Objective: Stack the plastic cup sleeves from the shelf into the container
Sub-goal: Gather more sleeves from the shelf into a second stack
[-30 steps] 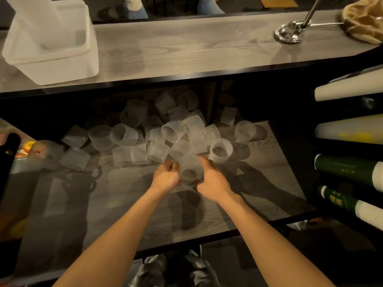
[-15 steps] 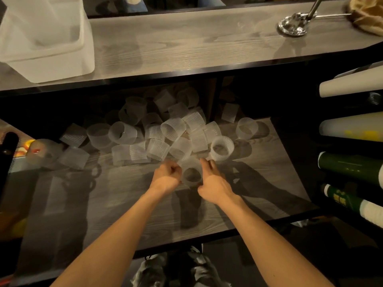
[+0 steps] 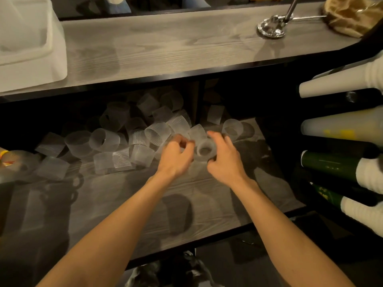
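Observation:
Several translucent ribbed cup sleeves (image 3: 145,137) lie in a loose pile at the back of the lower shelf (image 3: 124,204). My right hand (image 3: 224,160) grips one sleeve (image 3: 205,149) at the pile's right front, its opening facing me. Just left of it, my left hand (image 3: 176,157) hovers at the pile's edge with curled fingers. Blur hides whether it pinches a sleeve. The white translucent container (image 3: 31,48) stands on the counter above, at the far left, with something pale standing inside it.
The wooden counter (image 3: 165,48) overhangs the shelf. On its right end sit a metal stand base (image 3: 271,27) and a tan cloth (image 3: 352,15). Long white, yellowish and green tubes (image 3: 342,125) jut in from the right. A sleeve with a coloured item (image 3: 8,160) lies far left.
Both hands moved forward and right, up to the pile. The left hand came off the sleeve both had held, which now rests in the right hand alone.

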`<state>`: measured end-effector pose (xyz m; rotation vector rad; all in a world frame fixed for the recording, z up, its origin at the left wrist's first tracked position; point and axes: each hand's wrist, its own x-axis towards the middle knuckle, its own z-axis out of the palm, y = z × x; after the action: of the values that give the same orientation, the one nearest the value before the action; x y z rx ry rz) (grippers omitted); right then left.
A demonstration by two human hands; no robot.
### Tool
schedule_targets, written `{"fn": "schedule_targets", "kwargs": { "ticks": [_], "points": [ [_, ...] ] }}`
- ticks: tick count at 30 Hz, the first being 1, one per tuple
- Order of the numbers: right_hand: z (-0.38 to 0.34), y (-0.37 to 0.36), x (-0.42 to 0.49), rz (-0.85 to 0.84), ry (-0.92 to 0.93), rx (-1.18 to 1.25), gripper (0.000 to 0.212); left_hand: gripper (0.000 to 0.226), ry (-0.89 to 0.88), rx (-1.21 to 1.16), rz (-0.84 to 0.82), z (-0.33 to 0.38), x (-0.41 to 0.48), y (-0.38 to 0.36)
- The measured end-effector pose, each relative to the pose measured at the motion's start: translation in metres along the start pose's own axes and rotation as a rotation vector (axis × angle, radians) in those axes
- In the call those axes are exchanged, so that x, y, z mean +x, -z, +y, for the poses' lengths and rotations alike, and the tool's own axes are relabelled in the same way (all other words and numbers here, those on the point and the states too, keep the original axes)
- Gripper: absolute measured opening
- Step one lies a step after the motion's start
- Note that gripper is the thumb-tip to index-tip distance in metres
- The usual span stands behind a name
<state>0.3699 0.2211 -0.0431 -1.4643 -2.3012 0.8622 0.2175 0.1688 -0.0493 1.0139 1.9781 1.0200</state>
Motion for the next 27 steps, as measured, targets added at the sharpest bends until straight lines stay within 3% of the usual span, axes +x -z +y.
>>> {"fn": "schedule_targets", "kwargs": {
  "ticks": [2, 5, 15, 20, 22, 24, 27],
  "points": [
    [0.005, 0.006, 0.010, 0.083, 0.019, 0.017, 0.084, 0.020, -0.052, -0.031, -0.028, 0.012, 0.012, -0.011],
    [0.018, 0.006, 0.020, 0.033, -0.048, 0.022, 0.093, 0.027, -0.013, 0.011, -0.107, 0.015, 0.023, -0.026],
    [0.048, -0.005, 0.019, -0.404, -0.212, -0.051, 0.090, 0.029, 0.121, 0.349, -0.202, -0.016, 0.027, -0.045],
    [0.041, 0.002, 0.032, -0.717, -0.329, -0.189, 0.107, 0.038, 0.121, 0.470, -0.177, -0.020, 0.029, -0.040],
    [0.036, 0.013, 0.041, -0.665, -0.312, -0.294, 0.104, 0.039, 0.104, 0.495, -0.046, -0.015, 0.032, -0.032],
    [0.031, 0.020, 0.053, -0.475, -0.249, -0.318, 0.084, 0.033, 0.061, 0.454, 0.124, -0.008, 0.035, -0.021],
    [0.021, 0.017, 0.068, -0.216, -0.153, -0.058, 0.044, 0.014, -0.042, 0.392, 0.318, 0.002, 0.043, -0.003]
  ]
}}
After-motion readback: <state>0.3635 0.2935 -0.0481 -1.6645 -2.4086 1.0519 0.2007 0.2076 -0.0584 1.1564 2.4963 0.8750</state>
